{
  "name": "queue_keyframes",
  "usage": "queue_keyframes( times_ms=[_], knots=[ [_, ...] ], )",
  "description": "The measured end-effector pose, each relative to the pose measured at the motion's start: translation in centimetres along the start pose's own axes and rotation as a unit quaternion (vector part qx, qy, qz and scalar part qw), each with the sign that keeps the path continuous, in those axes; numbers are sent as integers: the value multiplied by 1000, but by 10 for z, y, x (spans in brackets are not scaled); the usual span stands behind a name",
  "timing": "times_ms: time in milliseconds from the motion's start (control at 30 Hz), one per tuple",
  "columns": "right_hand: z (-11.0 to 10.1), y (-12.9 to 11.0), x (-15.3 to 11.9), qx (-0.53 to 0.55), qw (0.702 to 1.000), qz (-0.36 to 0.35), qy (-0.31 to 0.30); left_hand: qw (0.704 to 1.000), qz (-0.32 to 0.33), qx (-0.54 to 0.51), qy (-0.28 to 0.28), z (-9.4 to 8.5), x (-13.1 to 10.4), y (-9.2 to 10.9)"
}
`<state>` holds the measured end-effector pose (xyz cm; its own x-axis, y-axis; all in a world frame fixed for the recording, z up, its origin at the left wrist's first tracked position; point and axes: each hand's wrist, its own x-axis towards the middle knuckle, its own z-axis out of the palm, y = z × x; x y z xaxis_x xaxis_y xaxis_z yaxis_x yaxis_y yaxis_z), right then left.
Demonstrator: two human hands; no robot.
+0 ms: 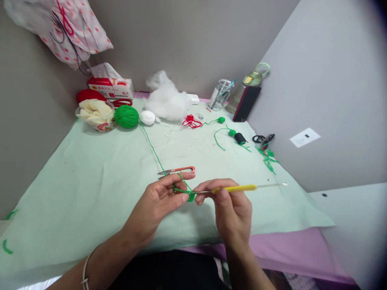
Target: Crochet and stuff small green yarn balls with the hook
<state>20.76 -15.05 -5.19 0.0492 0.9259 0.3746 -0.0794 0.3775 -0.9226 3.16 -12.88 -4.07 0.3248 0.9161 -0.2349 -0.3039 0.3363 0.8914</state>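
Brightness: even, soft daylight-like light, nothing dim.
Shadows: faint, under the left hand (157, 205) and right hand (232, 209) on the pale green cloth (90, 181).
Edges: wide-lens bending; dark vignette at 2 and 4 o'clock (corners blacked).
Focus: centre sharp, far clutter softer.
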Motion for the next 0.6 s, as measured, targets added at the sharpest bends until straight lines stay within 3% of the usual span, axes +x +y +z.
queue_keyframes(
  times_ms=[100, 200, 267, 300, 367, 467, 533, 600],
  knots=[
    [0, 0, -6, -162, 978, -124, -33, 1000, 17, 19, 15, 3, 0, -2],
    [2, 5, -12, -315, 917, -236, -60, 999, 21, 9, 27, 7, 0, -5],
    [4, 9, -14, -376, 888, -259, -42, 999, -15, -50, 12, 9, 1, -6],
    [5, 10, -14, -375, 891, -253, -29, 995, -38, -90, 0, 9, 2, -6],
    [6, 9, -12, -302, 930, -212, 5, 986, -71, -151, -16, 8, 4, -6],
    [8, 6, -6, -126, 984, -111, 52, 988, -56, -144, -10, 7, 5, -5],
    [10, 4, -2, -72, 993, -79, 49, 994, -32, -105, -6, 8, 4, -6],
    [12, 4, 0, -83, 993, -81, 24, 997, -19, -69, -6, 9, 3, -6]
  ],
)
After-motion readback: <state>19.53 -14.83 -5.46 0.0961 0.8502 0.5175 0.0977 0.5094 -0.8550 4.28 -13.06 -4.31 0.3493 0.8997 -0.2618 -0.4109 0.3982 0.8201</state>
